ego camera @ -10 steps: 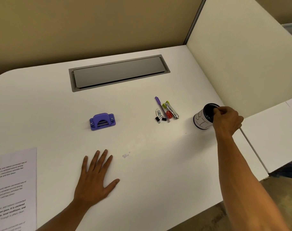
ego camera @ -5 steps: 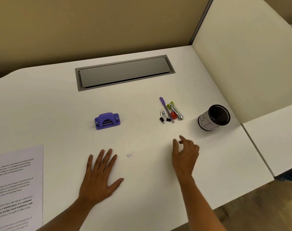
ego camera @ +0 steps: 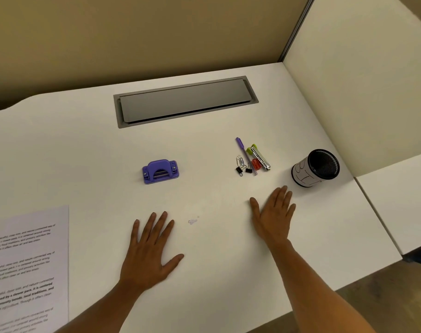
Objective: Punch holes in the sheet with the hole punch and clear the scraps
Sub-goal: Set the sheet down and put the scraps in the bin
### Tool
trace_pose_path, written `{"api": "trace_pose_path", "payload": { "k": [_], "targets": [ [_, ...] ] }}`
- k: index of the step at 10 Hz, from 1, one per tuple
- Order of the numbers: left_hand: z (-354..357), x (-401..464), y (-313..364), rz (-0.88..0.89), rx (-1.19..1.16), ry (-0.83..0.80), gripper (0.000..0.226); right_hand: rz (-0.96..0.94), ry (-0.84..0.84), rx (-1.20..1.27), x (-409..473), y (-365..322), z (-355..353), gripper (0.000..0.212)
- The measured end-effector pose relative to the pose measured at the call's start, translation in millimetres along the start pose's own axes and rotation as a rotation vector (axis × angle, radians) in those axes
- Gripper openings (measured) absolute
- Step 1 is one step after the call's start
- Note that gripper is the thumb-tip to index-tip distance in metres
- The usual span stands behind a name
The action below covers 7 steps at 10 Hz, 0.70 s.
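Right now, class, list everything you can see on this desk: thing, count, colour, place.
hole punch: one, purple, desk centre.
printed sheet: one, white, left edge.
paper scraps: small pale cluster, between the hands.
pen: one, purple, right of centre.
stapler: one, silver and green, beside the pen.
paper clips: a few, silver, left of the pen.
binder clips: two, black, below the paper clips.
mesh cup: one, black, far right.
cable hatch: one, grey, rear.
left hand: flat, empty.
right hand: flat, empty.
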<state>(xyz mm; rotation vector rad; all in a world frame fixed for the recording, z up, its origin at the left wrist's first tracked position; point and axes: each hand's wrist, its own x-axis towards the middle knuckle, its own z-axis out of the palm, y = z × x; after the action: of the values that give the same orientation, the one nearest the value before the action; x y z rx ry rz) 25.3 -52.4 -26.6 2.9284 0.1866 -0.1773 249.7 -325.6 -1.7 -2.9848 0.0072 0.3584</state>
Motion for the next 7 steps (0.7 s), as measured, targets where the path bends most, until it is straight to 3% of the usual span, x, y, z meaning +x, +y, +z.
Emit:
{"api": "trace_pose_path", "payload": {
  "k": [1, 2, 3, 4, 5, 7],
  "targets": [
    [0.2, -0.2, 0.0, -0.002, 0.007, 0.000, 0.089, -0.150, -0.034, -0.065, -2.3, 9.2, 4.1, 0.095],
    [0.8, -0.1, 0.1, -0.001, 0.006, 0.004, 0.089, -0.173, -0.025, -0.052, -5.1, 19.2, 5.5, 0.092],
    [0.2, 0.5, 0.1, -0.003, 0.005, -0.001, 0.089, 0.072, 0.043, 0.052, 0.9, 25.1, -3.2, 0.095],
    [1.4, 0.1, 0.0, -0.002, 0.007, 0.006, 0.089, 0.154, 0.046, 0.083, 13.5, 33.3, -10.9, 0.091],
    [3.7, 0.2, -1.6, 0.003, 0.001, 0.011, 0.090, 0.076, 0.037, 0.037, 15.3, 30.6, -8.8, 0.092],
    [7.3, 0.2, -3.3, 0.005, -0.007, 0.014, 0.090, -0.288, -0.024, -0.087, -8.3, 13.7, 7.6, 0.098]
  ]
}}
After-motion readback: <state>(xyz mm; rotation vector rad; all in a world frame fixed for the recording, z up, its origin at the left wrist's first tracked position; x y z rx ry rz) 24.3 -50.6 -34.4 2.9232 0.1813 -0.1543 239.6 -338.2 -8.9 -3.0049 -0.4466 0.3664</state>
